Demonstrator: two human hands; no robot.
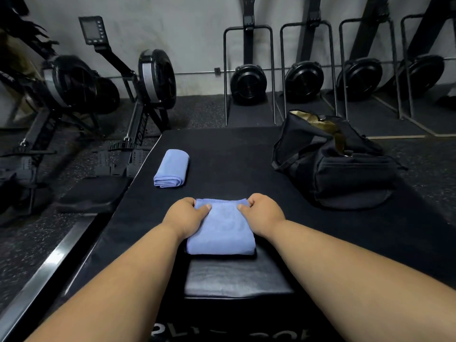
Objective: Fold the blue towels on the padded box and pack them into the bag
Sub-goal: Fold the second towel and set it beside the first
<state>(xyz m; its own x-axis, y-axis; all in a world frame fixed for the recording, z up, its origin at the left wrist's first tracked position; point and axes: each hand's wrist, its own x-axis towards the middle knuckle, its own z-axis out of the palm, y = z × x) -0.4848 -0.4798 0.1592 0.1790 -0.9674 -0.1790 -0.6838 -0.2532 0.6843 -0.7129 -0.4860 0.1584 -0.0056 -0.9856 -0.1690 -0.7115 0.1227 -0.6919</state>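
- Your left hand (183,217) and right hand (262,213) pinch the far corners of the folded blue towel (220,230) on the padded box (246,154).
- A second folded towel (172,168) lies beyond, left.
- The bag (333,164) sits open, right.

Two bare forearms are showing from the bottom of the frame, and no sleeve, cuff, watch or band is showing on either of them. The left hand (183,215) and the right hand (262,213) are wearing no gloves. The short, unpainted thumbnails are catching the light, and no ring seems to be showing, though most fingers (204,209) are partly hidden.
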